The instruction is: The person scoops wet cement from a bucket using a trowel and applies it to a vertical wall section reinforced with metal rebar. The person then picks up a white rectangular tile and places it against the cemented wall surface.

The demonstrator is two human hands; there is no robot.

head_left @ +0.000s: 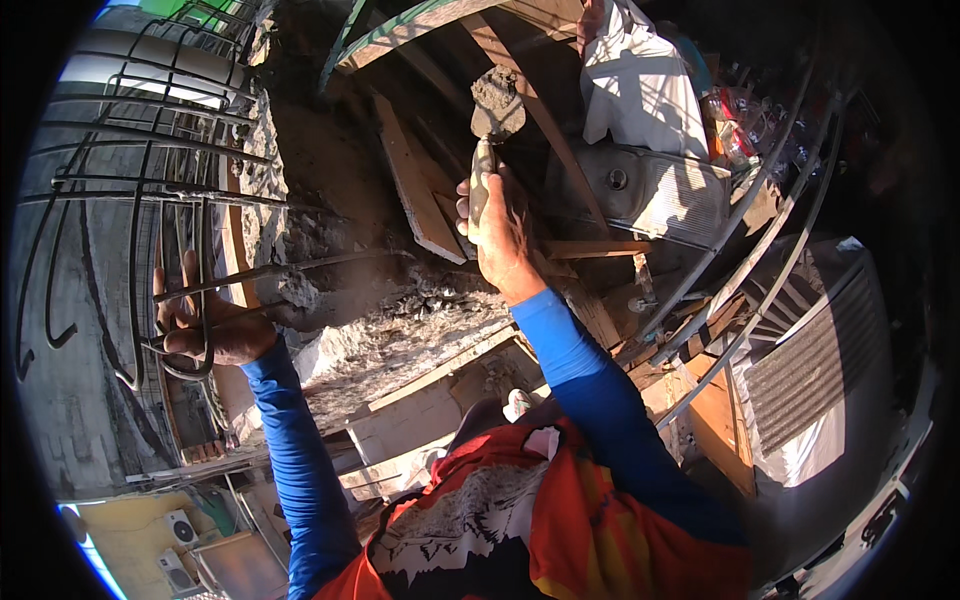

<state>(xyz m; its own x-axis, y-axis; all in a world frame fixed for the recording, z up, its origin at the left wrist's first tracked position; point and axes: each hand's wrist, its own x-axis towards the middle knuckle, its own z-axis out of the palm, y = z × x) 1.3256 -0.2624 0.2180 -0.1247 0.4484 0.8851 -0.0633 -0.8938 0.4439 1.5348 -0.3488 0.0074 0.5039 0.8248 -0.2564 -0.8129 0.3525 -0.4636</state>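
My right hand (492, 235) is closed round the handle of a trowel (482, 165), held out ahead of me. A lump of grey wet mortar (497, 100) covers the trowel's blade. On the left, my left hand (225, 330) is among the bent steel bars of a rebar cage (150, 190) and grips at them. Some bars cross in front of its fingers, so the exact hold is partly hidden. Between my hands runs the rough, broken top of a masonry wall (400, 320), with bars sticking out over it.
A grey block wall (90, 330) stands beyond the cage. Wooden planks (415, 190) lean below the trowel. A metal sink (640, 185), white cloth (640, 85) and a corrugated sheet (810, 370) lie at right. Long curved rods (765, 240) sweep past there. My shoe (517, 405) shows below.
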